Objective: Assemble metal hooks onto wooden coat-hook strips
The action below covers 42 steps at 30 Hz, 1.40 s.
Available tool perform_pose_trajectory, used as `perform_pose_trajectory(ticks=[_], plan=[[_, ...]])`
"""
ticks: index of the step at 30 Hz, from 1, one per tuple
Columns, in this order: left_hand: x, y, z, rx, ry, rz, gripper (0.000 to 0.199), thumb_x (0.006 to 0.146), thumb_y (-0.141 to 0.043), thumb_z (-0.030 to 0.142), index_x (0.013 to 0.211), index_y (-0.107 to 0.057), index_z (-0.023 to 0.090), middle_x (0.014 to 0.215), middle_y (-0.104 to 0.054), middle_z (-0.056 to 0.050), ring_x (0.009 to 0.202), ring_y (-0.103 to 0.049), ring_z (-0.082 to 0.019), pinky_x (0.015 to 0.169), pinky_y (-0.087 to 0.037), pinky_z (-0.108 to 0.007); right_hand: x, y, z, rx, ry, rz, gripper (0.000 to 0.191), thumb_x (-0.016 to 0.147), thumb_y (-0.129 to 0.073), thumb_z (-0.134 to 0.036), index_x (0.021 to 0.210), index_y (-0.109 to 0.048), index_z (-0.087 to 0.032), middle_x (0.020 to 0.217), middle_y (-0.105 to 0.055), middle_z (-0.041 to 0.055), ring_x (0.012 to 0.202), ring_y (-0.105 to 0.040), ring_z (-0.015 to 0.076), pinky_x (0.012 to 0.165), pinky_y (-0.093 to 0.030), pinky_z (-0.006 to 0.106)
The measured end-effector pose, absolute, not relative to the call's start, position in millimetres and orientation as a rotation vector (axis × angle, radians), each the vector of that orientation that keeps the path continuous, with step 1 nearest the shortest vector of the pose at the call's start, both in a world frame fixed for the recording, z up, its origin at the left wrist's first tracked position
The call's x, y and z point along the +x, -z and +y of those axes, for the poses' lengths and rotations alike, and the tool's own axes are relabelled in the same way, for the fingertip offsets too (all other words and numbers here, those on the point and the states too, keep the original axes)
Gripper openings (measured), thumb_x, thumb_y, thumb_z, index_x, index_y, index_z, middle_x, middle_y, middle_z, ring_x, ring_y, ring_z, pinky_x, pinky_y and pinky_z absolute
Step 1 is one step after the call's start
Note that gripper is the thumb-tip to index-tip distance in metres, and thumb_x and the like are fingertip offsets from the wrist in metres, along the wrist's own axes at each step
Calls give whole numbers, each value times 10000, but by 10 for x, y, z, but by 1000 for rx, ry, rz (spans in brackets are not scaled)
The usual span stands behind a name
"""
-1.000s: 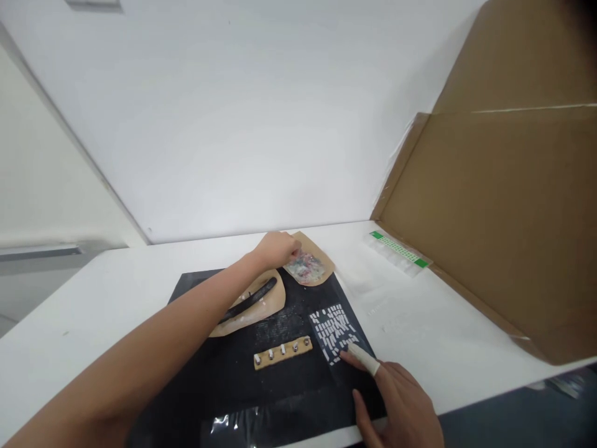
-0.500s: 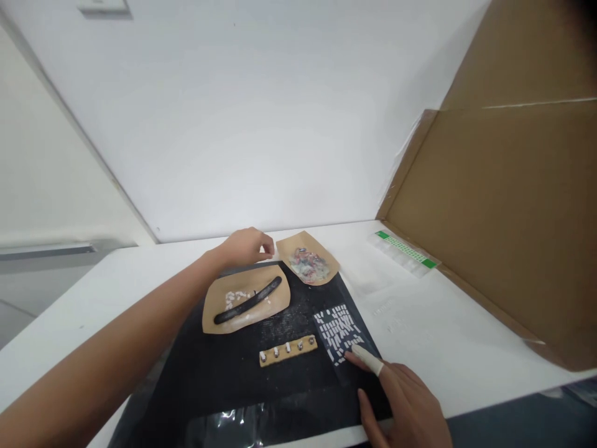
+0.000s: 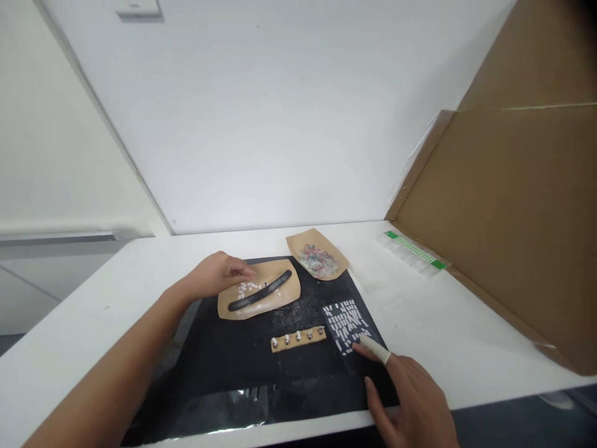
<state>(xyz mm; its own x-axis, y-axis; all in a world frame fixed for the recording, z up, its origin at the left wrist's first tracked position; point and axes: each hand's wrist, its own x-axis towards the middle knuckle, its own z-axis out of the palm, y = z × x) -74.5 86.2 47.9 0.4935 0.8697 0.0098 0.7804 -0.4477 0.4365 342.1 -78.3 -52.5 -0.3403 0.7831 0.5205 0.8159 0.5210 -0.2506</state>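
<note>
My left hand (image 3: pixel 222 274) is over the upper left of a brown paper tray (image 3: pixel 291 286), fingers bent together above small white pieces (image 3: pixel 245 288); what they hold, if anything, is too small to name. A curved black strip (image 3: pixel 261 294) lies across that tray. My right hand (image 3: pixel 410 392), a pale cover on one finger, rests by a sheet of small white pieces (image 3: pixel 345 323), its index finger and thumb apart. Between the hands lies a tan strip (image 3: pixel 298 339) with several round metal parts and white bits on it.
A second paper tray (image 3: pixel 317 255) with mixed coloured bits stands behind the black mat (image 3: pixel 224 367). A clear case with green labels (image 3: pixel 416 252) lies near a large cardboard sheet (image 3: pixel 504 236) at right. A white wall (image 3: pixel 280 124) rises behind.
My left hand has moved from behind the trays down over the left paper tray. The whole view has shifted slightly. My right hand stays by the sheet of white pieces.
</note>
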Motion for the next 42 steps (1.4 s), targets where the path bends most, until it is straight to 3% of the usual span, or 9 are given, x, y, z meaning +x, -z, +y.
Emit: perform_pose_trajectory(ticks=[5, 11, 17, 22, 25, 28, 33, 38, 42], plan=[[-851, -259, 708, 2273, -551, 1381, 275, 989, -622, 433, 1179, -782, 316, 1145, -815, -3, 993, -769, -204, 847, -581, -299, 3426, 524, -803, -1320, 79, -2167, 505, 939, -580, -259, 1441, -528, -268, 1106, -775, 87, 912, -764, 295, 750, -643, 422], [-910, -133, 665, 2481, -718, 1457, 254, 1016, -606, 417, 1132, -791, 286, 996, -798, -37, 901, -725, -195, 803, -557, -302, 3504, 398, -629, -1325, 113, -2148, 418, 958, -580, -293, 1375, -591, -293, 1188, -765, 79, 1045, -756, 319, 839, -638, 455], [-907, -56, 647, 2561, -778, 1504, 324, 1040, -565, 491, 1015, -794, 263, 876, -730, -42, 865, -653, -192, 757, -499, -286, 3481, -12, -170, -1245, 46, -2263, 287, 996, -597, -292, 1279, -643, -294, 1054, -789, 45, 943, -767, 248, 821, -614, 390], [-856, -5, 613, 2665, -837, 1675, 397, 1099, -450, 423, 952, -754, 214, 811, -689, -42, 763, -644, -170, 760, -510, -292, 3424, -387, 205, -1320, -460, -2341, 203, 1027, -589, -433, 1008, -696, -262, 862, -803, 2, 627, -755, 168, 574, -580, 274], [-831, 49, 617, 2651, -891, 1686, 341, 1109, -395, 321, 1177, -708, 204, 924, -732, -63, 864, -678, -193, 825, -545, -319, 3372, -525, 492, -1332, -589, -2215, 393, 1019, -592, -523, 758, -552, -231, 756, -792, -9, 374, -622, 113, 466, -512, 259], [-819, 101, 635, 2705, -953, 1576, 482, 1055, -360, 139, 1517, -475, 214, 1153, -748, -90, 1074, -666, -236, 923, -571, -387, 3287, -523, 758, -1282, -568, -2193, 458, 1065, -490, -532, 711, -455, -244, 543, -683, -56, 325, -565, 110, 463, -476, 246], [-768, 89, 627, 2747, -1011, 1467, 771, 959, -322, -15, 1669, -205, 262, 1475, -600, -118, 1304, -572, -263, 1080, -535, -499, 3213, -255, 947, -1255, -571, -2085, 351, 1120, -341, -421, 824, -436, -259, 676, -743, -26, 436, -640, 137, 609, -533, 290], [-658, -32, 563, 2747, -1011, 1476, 682, 1031, -417, 91, 1665, -233, 264, 1584, -485, -133, 1423, -492, -292, 1183, -451, -527, 3257, -137, 865, -1113, -789, -2204, 203, 1088, -452, -374, 1070, -591, -227, 853, -788, 21, 733, -758, 187, 782, -566, 336], [-599, -94, 511, 2756, -1002, 1425, 656, 1038, -486, 140, 1647, -280, 275, 1527, -517, -141, 1400, -512, -295, 1172, -460, -505, 3253, -243, 779, -1045, -1049, -2320, 209, 964, -699, -432, 978, -693, -223, 950, -801, 32, 815, -751, 181, 740, -569, 296]])
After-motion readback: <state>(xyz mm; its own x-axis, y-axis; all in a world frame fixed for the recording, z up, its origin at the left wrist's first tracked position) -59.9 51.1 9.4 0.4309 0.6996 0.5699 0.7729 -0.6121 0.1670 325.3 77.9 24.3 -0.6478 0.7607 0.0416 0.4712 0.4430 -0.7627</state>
